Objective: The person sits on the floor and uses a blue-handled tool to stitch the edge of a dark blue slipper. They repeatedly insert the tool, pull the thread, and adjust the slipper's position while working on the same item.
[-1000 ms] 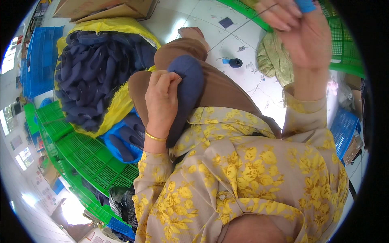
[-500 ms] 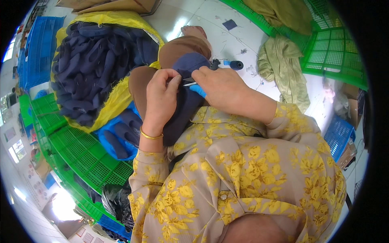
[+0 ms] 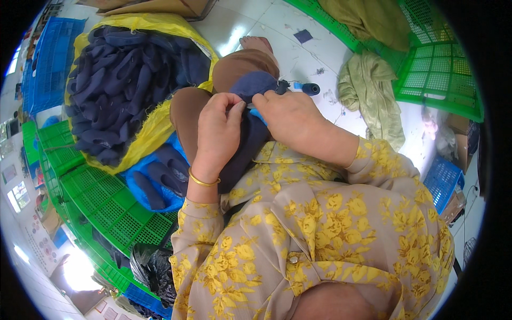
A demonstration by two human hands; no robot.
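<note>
Place: a workshop, by its look one for soft, shoe-shaped textile goods
Bulk stock: a yellow sack (image 3: 141,140) crammed with dark blue slipper-like pieces (image 3: 114,80), more of the same in a blue bag (image 3: 134,177) just beside it
Lap: one blue piece (image 3: 255,84) lying across the seated person's brown trousers (image 3: 186,114)
Floor: pale tiles (image 3: 272,26) with thread bits (image 3: 320,71), a dark fabric scrap (image 3: 303,36) and a small spool-like roll (image 3: 311,89)
Containers: green crates (image 3: 106,200) at left, another green crate (image 3: 437,80) at upper right, a blue crate (image 3: 442,184), a cardboard box (image 3: 160,6)
Wall: posted sheets and a bright window (image 3: 17,196) at far left
</note>
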